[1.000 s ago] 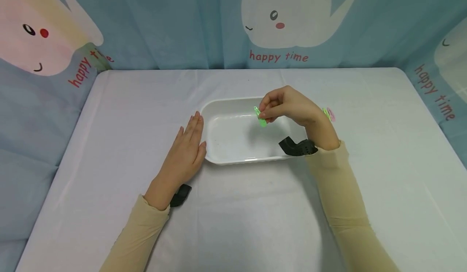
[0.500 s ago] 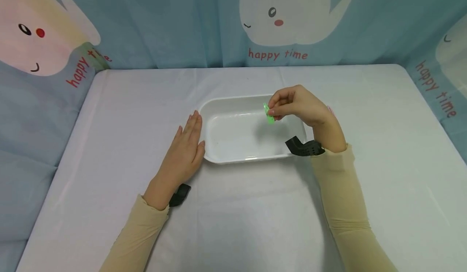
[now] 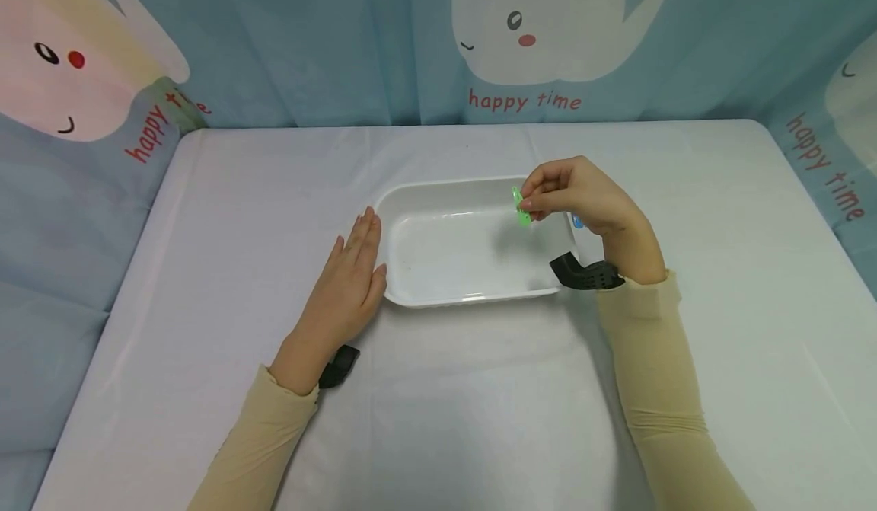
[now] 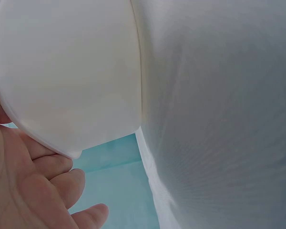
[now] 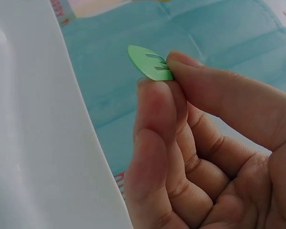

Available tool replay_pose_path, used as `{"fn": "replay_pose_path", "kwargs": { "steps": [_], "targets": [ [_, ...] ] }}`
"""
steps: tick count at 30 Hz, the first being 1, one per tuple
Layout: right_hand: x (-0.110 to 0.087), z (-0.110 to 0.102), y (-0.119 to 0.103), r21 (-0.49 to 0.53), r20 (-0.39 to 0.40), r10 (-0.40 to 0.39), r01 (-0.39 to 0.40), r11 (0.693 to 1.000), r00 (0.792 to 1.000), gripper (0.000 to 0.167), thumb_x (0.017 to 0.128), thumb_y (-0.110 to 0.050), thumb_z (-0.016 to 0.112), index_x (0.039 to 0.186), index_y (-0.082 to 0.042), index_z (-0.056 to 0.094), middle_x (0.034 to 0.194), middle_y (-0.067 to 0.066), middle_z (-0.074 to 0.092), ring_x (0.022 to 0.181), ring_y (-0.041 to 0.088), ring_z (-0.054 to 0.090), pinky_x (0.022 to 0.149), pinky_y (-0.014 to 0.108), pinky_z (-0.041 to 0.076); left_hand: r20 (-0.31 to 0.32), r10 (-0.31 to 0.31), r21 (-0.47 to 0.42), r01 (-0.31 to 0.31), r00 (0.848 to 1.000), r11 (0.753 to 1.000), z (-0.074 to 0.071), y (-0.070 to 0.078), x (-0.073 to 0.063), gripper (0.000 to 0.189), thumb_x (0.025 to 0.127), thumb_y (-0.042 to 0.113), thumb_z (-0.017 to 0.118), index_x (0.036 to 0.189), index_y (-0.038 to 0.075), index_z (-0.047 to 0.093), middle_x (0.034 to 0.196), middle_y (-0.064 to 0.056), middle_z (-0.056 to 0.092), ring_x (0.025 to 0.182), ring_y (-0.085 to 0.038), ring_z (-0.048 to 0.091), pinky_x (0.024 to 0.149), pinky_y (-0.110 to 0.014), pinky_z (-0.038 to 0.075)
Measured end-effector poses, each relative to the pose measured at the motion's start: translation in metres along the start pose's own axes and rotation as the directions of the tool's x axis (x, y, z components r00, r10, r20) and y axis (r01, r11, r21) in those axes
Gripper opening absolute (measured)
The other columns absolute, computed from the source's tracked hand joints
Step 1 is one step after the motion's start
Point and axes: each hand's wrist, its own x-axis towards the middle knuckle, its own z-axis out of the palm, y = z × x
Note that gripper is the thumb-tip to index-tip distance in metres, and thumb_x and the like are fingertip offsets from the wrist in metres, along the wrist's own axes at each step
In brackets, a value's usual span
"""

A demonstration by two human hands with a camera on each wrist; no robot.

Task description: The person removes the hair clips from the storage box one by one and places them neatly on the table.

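A small green hair clip [image 3: 523, 208] is pinched between the thumb and fingers of my right hand [image 3: 582, 191], held over the right part of a white rectangular tray [image 3: 445, 301]. In the right wrist view the slotted end of the hair clip [image 5: 150, 62] sticks out past the fingertips. My left hand [image 3: 342, 290] rests against the left end of the tray with fingers straight. The left wrist view shows those fingers at the rim of the tray [image 4: 71, 86]. No other thing shows inside the tray.
A small blue thing [image 3: 578, 221] peeks out just beyond the right rim, mostly hidden by my right hand. White cloth [image 3: 438, 404] covers the table, and a blue printed curtain [image 3: 342, 46] hangs behind and at both sides.
My right hand has moved rightward with the hair clip, toward the right end of the tray. Green and pink pieces seen beyond the wrist are now hidden behind it. The left hand stays put.
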Motion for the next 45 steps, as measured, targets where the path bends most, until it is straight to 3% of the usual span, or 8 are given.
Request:
{"fn": "replay_pose_path", "kwargs": {
  "steps": [13,20,25,34,45],
  "targets": [
    [-0.014,-0.019,0.005,-0.030,-0.048,0.014,-0.015,0.999,0.999,0.005,0.086,0.000,0.065,0.088,0.004,0.065,0.074,0.006,0.066,0.065,0.020,0.063,0.063,0.029,0.053,0.005,0.002,0.001,-0.002,1.000,1.000,-0.001,0.001,0.000,0.058,0.099,0.019,0.035,0.149,-0.004,0.015,0.156,-0.015,0.011,0.143,-0.025,0.011,0.110,-0.054,0.016],
    [-0.024,-0.028,0.011,-0.055,-0.094,0.068,-0.073,0.996,0.993,0.002,0.087,0.000,0.064,0.087,0.000,0.066,0.075,0.005,0.067,0.065,0.019,0.063,0.064,0.031,0.054,0.006,0.006,-0.002,-0.006,1.000,1.000,0.001,0.002,0.001,0.058,0.099,0.019,0.035,0.149,-0.004,0.015,0.156,-0.015,0.011,0.143,-0.025,0.011,0.110,-0.054,0.016],
    [-0.031,-0.036,0.015,-0.038,-0.129,0.092,-0.098,0.995,0.987,0.006,0.087,0.001,0.064,0.086,-0.004,0.068,0.073,0.004,0.067,0.063,0.017,0.063,0.063,0.031,0.054,0.020,0.000,0.000,0.000,1.000,1.000,0.001,0.003,0.000,0.058,0.099,0.019,0.035,0.148,-0.005,0.015,0.156,-0.015,0.010,0.143,-0.026,0.011,0.110,-0.054,0.016],
    [-0.041,-0.054,0.016,0.071,-0.201,0.082,-0.069,0.995,0.976,0.008,0.086,0.003,0.063,0.084,-0.003,0.068,0.074,0.004,0.069,0.064,0.018,0.065,0.064,0.026,0.054,-0.003,0.006,0.000,-0.006,1.000,1.000,0.001,0.001,-0.001,0.058,0.099,0.018,0.037,0.148,-0.005,0.016,0.156,-0.016,0.012,0.143,-0.027,0.012,0.109,-0.055,0.016],
    [-0.044,-0.064,0.023,0.076,-0.273,0.116,-0.099,0.992,0.955,0.008,0.086,0.001,0.064,0.084,-0.005,0.069,0.076,0.002,0.068,0.066,0.014,0.063,0.064,0.025,0.053,-0.004,0.004,-0.003,-0.004,1.000,1.000,0.000,0.001,0.000,0.058,0.099,0.018,0.037,0.148,-0.005,0.016,0.156,-0.016,0.012,0.143,-0.026,0.012,0.110,-0.055,0.016]
  ]
}}
